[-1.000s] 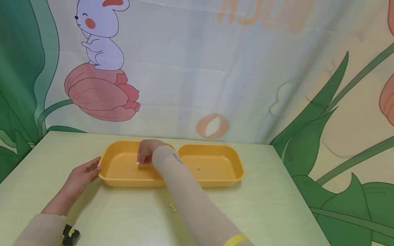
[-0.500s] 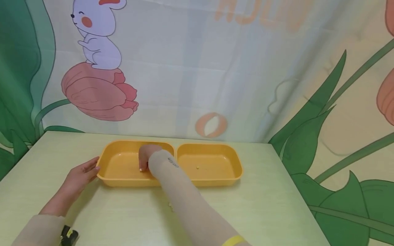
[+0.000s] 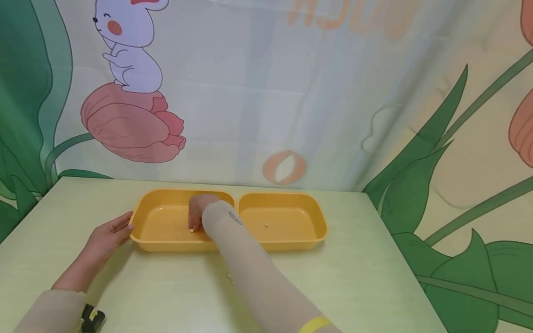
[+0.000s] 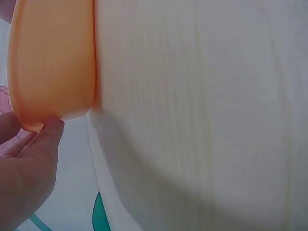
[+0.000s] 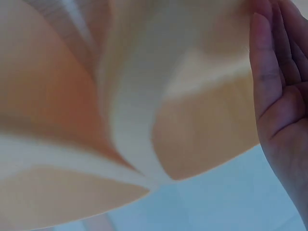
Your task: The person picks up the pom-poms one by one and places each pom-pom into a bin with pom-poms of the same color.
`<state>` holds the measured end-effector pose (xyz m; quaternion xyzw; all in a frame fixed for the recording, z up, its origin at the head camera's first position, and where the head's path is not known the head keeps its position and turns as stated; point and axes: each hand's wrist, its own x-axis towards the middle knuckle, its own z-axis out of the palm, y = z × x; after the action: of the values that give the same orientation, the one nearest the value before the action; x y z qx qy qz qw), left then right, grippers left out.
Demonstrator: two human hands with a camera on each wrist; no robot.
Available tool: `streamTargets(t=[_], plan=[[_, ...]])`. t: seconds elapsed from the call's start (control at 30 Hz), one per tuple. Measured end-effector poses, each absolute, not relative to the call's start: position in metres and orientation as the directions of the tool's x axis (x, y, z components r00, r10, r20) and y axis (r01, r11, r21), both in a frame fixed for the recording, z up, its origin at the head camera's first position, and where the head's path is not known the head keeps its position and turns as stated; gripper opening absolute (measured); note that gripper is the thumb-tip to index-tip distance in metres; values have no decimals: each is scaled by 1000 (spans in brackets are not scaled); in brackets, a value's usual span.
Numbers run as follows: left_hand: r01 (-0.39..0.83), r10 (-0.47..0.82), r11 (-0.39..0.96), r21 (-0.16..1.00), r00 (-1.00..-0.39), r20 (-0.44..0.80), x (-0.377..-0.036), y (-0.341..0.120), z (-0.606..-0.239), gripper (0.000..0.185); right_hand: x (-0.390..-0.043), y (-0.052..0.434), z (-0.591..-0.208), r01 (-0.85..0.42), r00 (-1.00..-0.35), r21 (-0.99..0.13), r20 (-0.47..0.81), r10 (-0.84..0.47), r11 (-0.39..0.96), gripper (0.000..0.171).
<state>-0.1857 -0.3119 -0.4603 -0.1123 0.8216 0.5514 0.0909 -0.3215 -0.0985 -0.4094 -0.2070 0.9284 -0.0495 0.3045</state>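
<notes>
My right hand (image 3: 200, 210) reaches down into the left yellow tray (image 3: 160, 222), fingers pointing at its floor. At its fingertips it pinches a small pale piece (image 3: 191, 230), too small to name. In the right wrist view the right hand (image 5: 284, 82) shows at the right, its fingertips cut off. At the tray's left end my left hand (image 3: 106, 237) touches the outer wall with fairly straight fingers. The left wrist view has the left hand (image 4: 31, 163) beside the tray's rounded corner (image 4: 53, 62).
A second yellow tray (image 3: 287, 219) adjoins on the right, with one small pale piece (image 3: 266, 225) inside. Several pale pieces (image 3: 230, 277) lie on the table by the right forearm. A black object (image 3: 92, 319) is near the left sleeve. A printed curtain (image 3: 216, 101) hangs behind.
My right hand has lowered slightly inside the left tray, carrying the pale piece toward the front, and then barely moves. The left hand stays at the tray's end.
</notes>
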Motion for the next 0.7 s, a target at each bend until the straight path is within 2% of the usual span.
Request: streamTargets(t=[0.2,0.37,0.53,0.7], plan=[[-300,-90,369,880,-954,-287,-187,-312,-459,63,-333,-97,-400,-292,-663,-245,-645,-380,925,5],[-302,-91,377,875,-953,-290,-187,-311,-460,63,-339,-96,-390,-202,-606,-315,-703,-371,927,6],[-302,-95,385,872,-953,-288,-187,-311,-459,63,-338,-92,-375,-130,-647,-372,-671,-363,919,7],[-302,-96,386,872,-953,-287,-187,-310,-458,63,-348,-84,-376,-166,-626,-465,-632,-458,870,8]])
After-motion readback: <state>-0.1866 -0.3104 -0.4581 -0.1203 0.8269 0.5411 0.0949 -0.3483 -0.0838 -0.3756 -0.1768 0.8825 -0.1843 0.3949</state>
